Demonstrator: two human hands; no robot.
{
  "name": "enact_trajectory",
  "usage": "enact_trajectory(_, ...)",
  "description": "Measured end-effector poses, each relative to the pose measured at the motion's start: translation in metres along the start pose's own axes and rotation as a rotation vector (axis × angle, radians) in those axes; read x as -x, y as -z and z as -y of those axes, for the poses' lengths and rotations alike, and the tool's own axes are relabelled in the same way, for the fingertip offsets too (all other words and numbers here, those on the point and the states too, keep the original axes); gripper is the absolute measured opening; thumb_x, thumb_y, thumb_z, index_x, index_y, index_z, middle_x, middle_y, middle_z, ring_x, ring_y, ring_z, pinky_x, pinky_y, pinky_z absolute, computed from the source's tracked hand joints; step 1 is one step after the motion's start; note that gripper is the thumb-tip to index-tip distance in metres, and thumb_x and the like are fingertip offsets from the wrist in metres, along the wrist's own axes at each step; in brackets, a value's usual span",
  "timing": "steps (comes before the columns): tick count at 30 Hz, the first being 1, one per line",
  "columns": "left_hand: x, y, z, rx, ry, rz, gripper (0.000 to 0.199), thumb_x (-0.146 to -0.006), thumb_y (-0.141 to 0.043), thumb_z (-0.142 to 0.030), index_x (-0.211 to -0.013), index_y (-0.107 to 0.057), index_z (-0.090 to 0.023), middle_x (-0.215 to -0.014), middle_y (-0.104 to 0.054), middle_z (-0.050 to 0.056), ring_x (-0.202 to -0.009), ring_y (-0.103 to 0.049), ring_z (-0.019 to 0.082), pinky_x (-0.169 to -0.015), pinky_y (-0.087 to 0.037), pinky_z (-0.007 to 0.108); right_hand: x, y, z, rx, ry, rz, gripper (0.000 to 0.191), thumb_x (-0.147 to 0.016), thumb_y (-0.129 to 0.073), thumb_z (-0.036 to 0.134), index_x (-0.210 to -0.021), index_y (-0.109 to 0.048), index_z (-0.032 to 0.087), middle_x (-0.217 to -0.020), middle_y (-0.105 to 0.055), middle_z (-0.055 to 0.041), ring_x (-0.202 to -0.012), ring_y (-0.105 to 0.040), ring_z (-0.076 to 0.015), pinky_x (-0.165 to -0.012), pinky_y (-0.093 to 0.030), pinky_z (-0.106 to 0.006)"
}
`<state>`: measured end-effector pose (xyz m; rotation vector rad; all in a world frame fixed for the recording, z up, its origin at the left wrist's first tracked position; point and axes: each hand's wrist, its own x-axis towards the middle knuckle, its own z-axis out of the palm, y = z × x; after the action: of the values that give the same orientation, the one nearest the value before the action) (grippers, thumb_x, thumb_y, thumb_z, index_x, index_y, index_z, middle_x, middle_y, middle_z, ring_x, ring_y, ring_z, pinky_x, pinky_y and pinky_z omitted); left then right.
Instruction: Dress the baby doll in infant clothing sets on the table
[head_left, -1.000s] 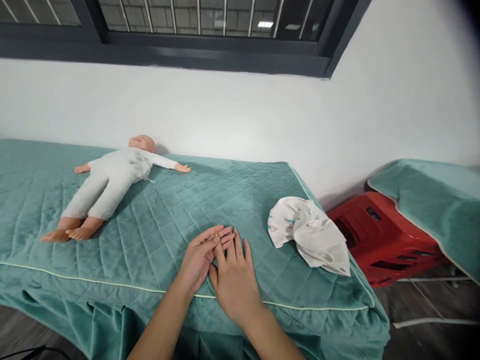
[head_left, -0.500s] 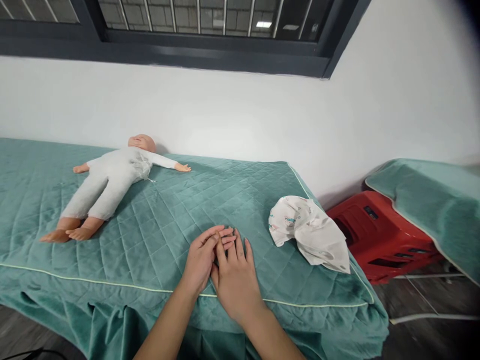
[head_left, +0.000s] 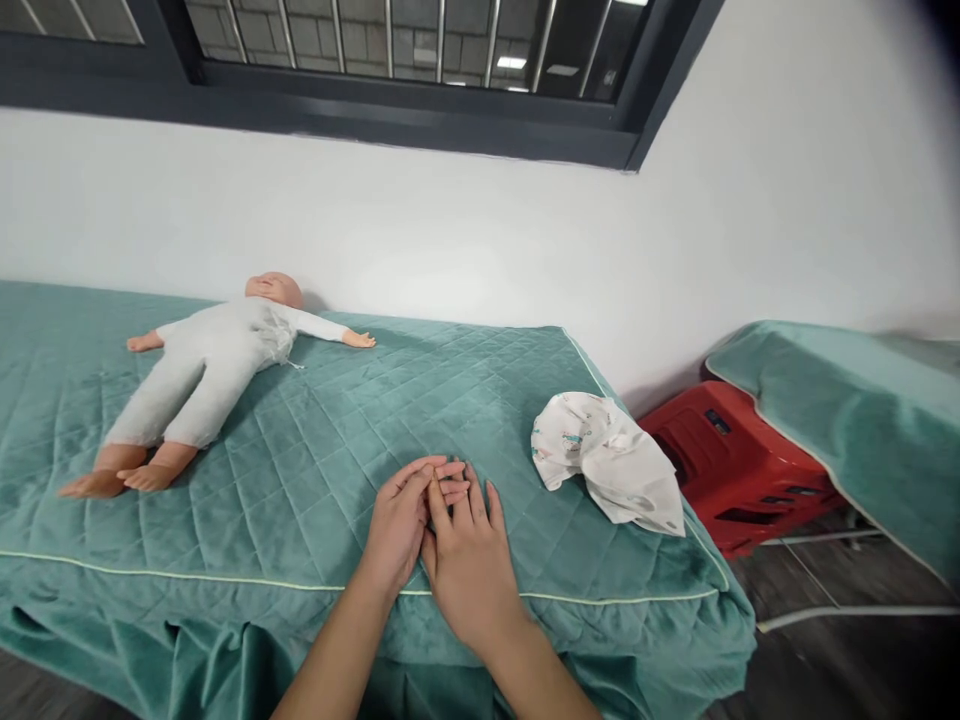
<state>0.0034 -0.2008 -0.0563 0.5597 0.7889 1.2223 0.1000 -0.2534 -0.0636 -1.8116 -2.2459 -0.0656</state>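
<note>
Near the front edge of the bed, my left hand [head_left: 397,525] and my right hand [head_left: 471,565] touch each other at the fingers. The left fingers are stretched out, partly beneath the right ones, with the left thumb against the right index fingertip. Palm down, the right hand has its fingers extended. No object shows in either hand. A baby doll [head_left: 217,350] in white clothing lies on its back at the left, arms spread and feet toward the front. Right of my hands is a crumpled white printed cloth [head_left: 600,455].
A green quilted cover [head_left: 360,420] lies over the bed, which stands against a white wall below a barred window [head_left: 405,105]. Beyond its right end are a red plastic stool [head_left: 735,460] and another green-covered surface [head_left: 855,400] with metal legs.
The camera view has shifted slightly, so the doll, cloth and stool appear a little further left. My hands keep nearly the same pose, touching at the fingers.
</note>
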Motion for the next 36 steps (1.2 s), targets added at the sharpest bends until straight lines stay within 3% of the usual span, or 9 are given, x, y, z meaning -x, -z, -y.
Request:
enact_trajectory(7,-0.001,0.003,0.001,0.006,-0.015,0.037,0.037,-0.082,-0.074,-0.041,-0.105,-0.066,-0.013,-0.092,-0.077,0.011,-0.071,-0.073,0.017,-0.077,-0.058,0.033,0.008,0.017,-0.01,-0.072,0.095,0.021,0.071,-0.094,-0.047,0.022,-0.159,-0.02,0.02,-0.163,-0.03,-0.0094,-0.152,-0.017,-0.029,-0.12,-0.027,-0.051)
enact_trajectory(10,0.0,0.004,0.002,0.016,-0.061,0.072,0.041,-0.082,-0.073,-0.046,-0.102,-0.066,-0.011,-0.082,-0.075,0.009,-0.072,-0.072,0.018,-0.072,-0.057,0.032,0.005,0.042,-0.043,-0.017,0.087,-0.056,0.068,-0.094,-0.047,0.022,-0.157,-0.024,0.015,-0.165,-0.022,-0.0094,-0.154,-0.009,-0.0266,-0.121,-0.027,-0.048)
enact_trajectory(13,0.001,0.003,0.001,-0.011,-0.066,0.091,0.043,-0.083,-0.072,-0.048,-0.104,-0.065,-0.011,-0.082,-0.075,0.009,-0.072,-0.072,0.018,-0.072,-0.057,0.033,-0.008,0.069,-0.101,0.117,-0.049,-0.204,0.062,-0.097,-0.045,0.028,-0.154,-0.03,0.008,-0.164,-0.023,-0.0153,-0.154,-0.008,-0.0289,-0.121,-0.022,-0.049)
enact_trajectory(16,0.001,0.002,0.0,-0.026,-0.069,0.103,0.043,-0.083,-0.072,-0.048,-0.104,-0.064,-0.011,-0.082,-0.074,0.008,-0.072,-0.071,0.017,-0.073,-0.057,0.032,-0.025,0.084,-0.163,0.172,-0.374,-0.211,0.068,-0.093,-0.055,0.041,-0.147,-0.039,0.002,-0.154,-0.037,-0.027,-0.146,-0.029,-0.0384,-0.115,-0.029,-0.051)
enact_trajectory(18,0.001,0.002,0.0,-0.032,-0.073,0.113,0.041,-0.083,-0.071,-0.047,-0.103,-0.064,-0.012,-0.081,-0.073,0.007,-0.071,-0.071,0.017,-0.072,-0.057,0.032,-0.036,0.087,-0.195,0.034,-0.61,-0.045,0.068,-0.088,-0.06,0.048,-0.134,-0.05,-0.001,-0.131,-0.058,-0.0302,-0.124,-0.056,-0.0368,-0.099,-0.044,-0.042)
enact_trajectory(21,0.001,0.002,0.001,-0.045,-0.078,0.126,0.04,-0.084,-0.071,-0.046,-0.101,-0.063,-0.012,-0.08,-0.073,0.007,-0.07,-0.07,0.017,-0.072,-0.056,0.032,-0.05,0.086,-0.216,-0.027,-0.634,0.011,0.053,-0.089,-0.058,0.046,-0.124,-0.058,0.007,-0.114,-0.069,-0.021,-0.101,-0.067,-0.0296,-0.083,-0.047,-0.035)
enact_trajectory(26,0.001,0.002,0.002,-0.041,-0.089,0.15,0.037,-0.085,-0.07,-0.045,-0.1,-0.064,-0.011,-0.079,-0.073,0.007,-0.07,-0.07,0.017,-0.072,-0.056,0.032,-0.074,0.092,-0.187,-0.175,-0.5,-0.119,0.028,-0.092,-0.052,0.037,-0.108,-0.063,0.016,-0.102,-0.071,-0.0108,-0.094,-0.065,-0.024,-0.086,-0.044,-0.034)
enact_trajectory(31,-0.001,0.006,-0.001,0.098,-0.052,0.219,0.041,-0.086,-0.07,-0.046,-0.108,-0.066,-0.011,-0.104,-0.074,0.014,-0.098,-0.071,0.023,-0.091,-0.054,0.038,-0.082,0.088,-0.101,-0.53,-0.126,-0.36,0.028,-0.093,-0.052,0.038,-0.113,-0.056,0.018,-0.125,-0.065,-0.0114,-0.118,-0.059,-0.0237,-0.103,-0.042,-0.038)
enact_trajectory(36,0.001,0.012,-0.005,0.315,0.013,0.14,0.043,-0.085,-0.068,-0.053,-0.103,-0.069,-0.015,-0.105,-0.074,0.009,-0.105,-0.069,0.021,-0.097,-0.051,0.032,-0.054,0.059,-0.021,-0.486,0.455,0.119,0.019,-0.096,-0.053,0.03,-0.111,-0.061,0.023,-0.132,-0.063,-0.0073,-0.13,-0.053,-0.0227,-0.112,-0.039,-0.043)
